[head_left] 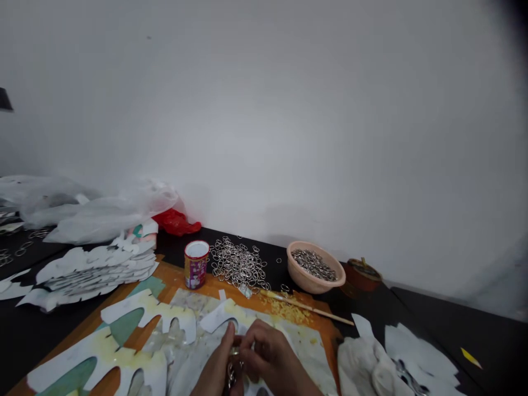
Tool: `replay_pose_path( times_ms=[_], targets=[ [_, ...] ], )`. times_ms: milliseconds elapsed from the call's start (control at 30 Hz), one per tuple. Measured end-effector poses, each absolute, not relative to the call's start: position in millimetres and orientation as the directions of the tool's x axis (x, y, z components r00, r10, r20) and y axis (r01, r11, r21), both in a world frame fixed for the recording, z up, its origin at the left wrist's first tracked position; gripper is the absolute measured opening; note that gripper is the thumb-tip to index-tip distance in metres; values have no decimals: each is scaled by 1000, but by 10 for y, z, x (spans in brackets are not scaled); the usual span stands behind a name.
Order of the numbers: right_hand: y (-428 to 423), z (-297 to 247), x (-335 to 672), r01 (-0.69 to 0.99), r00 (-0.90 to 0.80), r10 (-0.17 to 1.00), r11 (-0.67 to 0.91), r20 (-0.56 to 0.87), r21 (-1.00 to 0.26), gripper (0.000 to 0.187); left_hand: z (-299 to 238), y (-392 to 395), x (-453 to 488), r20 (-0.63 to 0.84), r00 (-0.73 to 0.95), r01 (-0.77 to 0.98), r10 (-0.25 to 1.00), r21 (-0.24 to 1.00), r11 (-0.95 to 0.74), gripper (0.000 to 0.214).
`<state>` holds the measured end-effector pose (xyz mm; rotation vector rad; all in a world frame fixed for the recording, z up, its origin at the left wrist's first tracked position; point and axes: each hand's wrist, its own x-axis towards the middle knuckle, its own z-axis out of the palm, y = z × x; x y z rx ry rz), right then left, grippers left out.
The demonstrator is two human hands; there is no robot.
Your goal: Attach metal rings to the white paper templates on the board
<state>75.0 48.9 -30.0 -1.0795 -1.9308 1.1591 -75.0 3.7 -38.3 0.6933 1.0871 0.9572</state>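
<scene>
Your left hand (214, 368) and right hand (268, 357) pinch metal rings (233, 367) between them; beyond the hands lie a loose ring pile (238, 264) and a pink bowl (315, 280).

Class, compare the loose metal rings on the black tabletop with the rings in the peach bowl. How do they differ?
The loose rings spread in a wide, flat patch on the black tabletop, while the bowl rings sit heaped inside a peach plastic bowl. The loose rings lie mostly apart; the bowl rings are packed tightly. Both are small, silvery metal rings.
</scene>
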Motion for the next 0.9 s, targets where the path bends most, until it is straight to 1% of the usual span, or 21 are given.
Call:
replay_pose_path(
  times_ms=[100,167,267,300,367,467,600,700,800,900],
  targets=[
    [524,-276,744,360,-372,925,226,83,-905,21,-390,44,-784,-330,160,-316,930,875,365,74],
    [547,-278,742,330,-343,938,178,58,-927,28,-437,62,-806,-282,157,-320,946,892,319,67],
    [586,-315,749,218,-411,911,76,-21,-973,41,-557,106,-851,-226,182,-292,957,917,272,65],
    [598,-327,755,177,-451,891,38,-46,-983,46,-597,121,-870,-203,192,-252,960,935,248,62],
    [619,-340,767,113,-510,856,-22,-77,-993,57,-652,147,-911,-153,196,-110,969,978,177,53],
    [634,-346,756,102,-531,842,-46,-93,-994,67,-640,166,-957,-108,213,157,971,985,75,35],
    [656,-361,706,154,-461,875,-89,-151,-984,67,-492,180,-970,-132,254,341,958,939,40,21],
    [739,-351,703,169,-450,880,-86,-154,-982,65,-374,216,-998,-125,276,397,953,918,5,18],
    [928,-335,690,152,-397,915,-8,-68,-988,58,-305,289,-1082,-103,190,456,976,890,6,24],
    [1205,-347,627,171,-338,941,44,-17,-984,49,-293,373,-1191,-58,73,603,996,798,3,32]
  ],
)
